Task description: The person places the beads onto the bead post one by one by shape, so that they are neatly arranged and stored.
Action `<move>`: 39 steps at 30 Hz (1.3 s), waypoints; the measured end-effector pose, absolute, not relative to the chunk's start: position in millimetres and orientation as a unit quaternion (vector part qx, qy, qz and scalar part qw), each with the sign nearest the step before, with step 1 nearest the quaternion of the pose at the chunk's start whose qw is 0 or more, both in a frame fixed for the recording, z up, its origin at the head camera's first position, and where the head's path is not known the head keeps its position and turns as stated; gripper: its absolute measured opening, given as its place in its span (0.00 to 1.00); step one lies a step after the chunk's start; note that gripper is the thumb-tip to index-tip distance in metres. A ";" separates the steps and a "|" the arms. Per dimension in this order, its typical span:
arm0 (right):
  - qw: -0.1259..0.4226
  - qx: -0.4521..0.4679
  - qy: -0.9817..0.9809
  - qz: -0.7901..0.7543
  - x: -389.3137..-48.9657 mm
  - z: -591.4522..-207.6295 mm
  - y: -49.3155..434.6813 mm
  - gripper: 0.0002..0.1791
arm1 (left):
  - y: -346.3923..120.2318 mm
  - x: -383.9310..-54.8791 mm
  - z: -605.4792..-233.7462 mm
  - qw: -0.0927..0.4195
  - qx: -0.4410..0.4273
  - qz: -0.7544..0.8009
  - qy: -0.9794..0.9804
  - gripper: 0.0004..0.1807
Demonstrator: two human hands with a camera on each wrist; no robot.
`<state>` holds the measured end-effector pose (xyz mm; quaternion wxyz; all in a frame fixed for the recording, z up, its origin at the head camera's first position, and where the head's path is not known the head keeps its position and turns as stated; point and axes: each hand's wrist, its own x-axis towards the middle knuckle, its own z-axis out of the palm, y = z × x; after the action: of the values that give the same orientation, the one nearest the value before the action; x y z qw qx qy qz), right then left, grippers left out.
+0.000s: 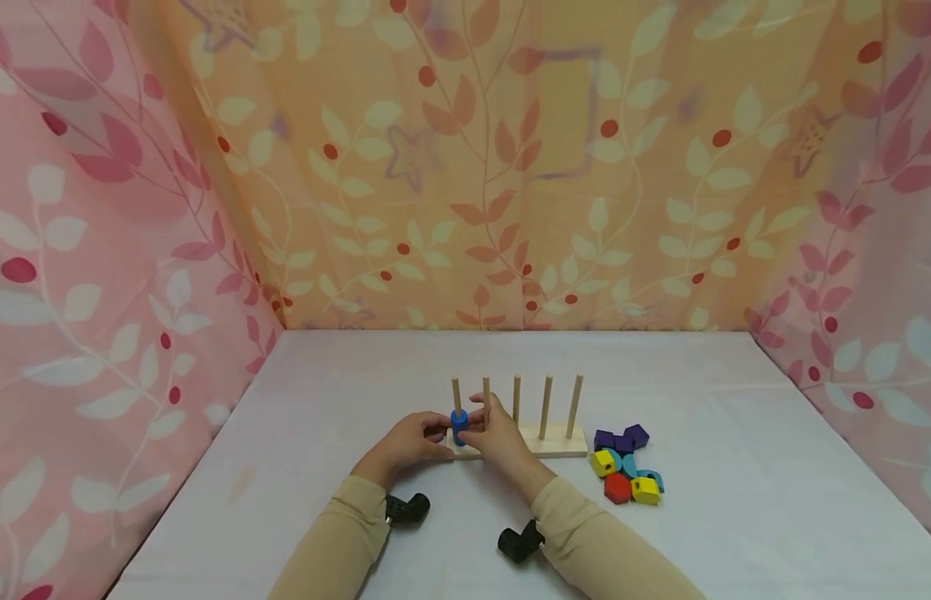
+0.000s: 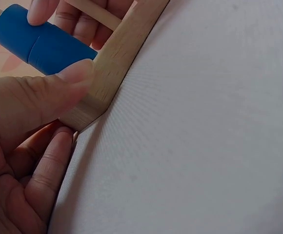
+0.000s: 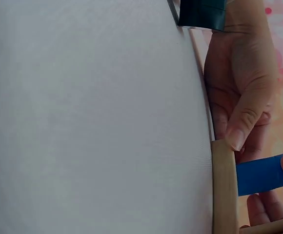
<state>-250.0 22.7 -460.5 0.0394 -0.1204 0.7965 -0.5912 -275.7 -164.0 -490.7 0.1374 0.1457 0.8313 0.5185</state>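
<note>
Two blue cylinders [image 2: 49, 48] sit end to end on the leftmost peg of a wooden peg stand [image 1: 563, 444]; a seam between them shows in the left wrist view. My left hand [image 1: 405, 439] grips the left end of the stand's base, thumb on its near edge. My right hand [image 1: 504, 439] holds the blue cylinders from the right, its thumb on the blue side facing me and the other fingers behind. In the right wrist view the blue surface [image 3: 258, 176] lies close against the base. The stand's other pegs [image 1: 546, 408] carry nothing.
Right of the stand lies a loose group of blocks: purple cubes [image 1: 604, 439], yellow blocks [image 1: 646, 490], a red hexagonal block [image 1: 618, 488] and light blue curved pieces [image 1: 628, 465]. They rest on a white-covered table [image 1: 735, 533] with patterned cloth [image 1: 645, 208] around it.
</note>
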 end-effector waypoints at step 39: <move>0.133 -0.250 0.824 -0.491 -226.4 -385.5 169.3 0.22 | -163.4 -274.4 -490.0 0.129 0.147 0.494 0.847 0.28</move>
<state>-226.4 169.3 -385.5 0.1332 -0.2498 0.8240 -0.4908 -274.4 -163.4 -490.0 0.1290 0.1473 0.8472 0.4938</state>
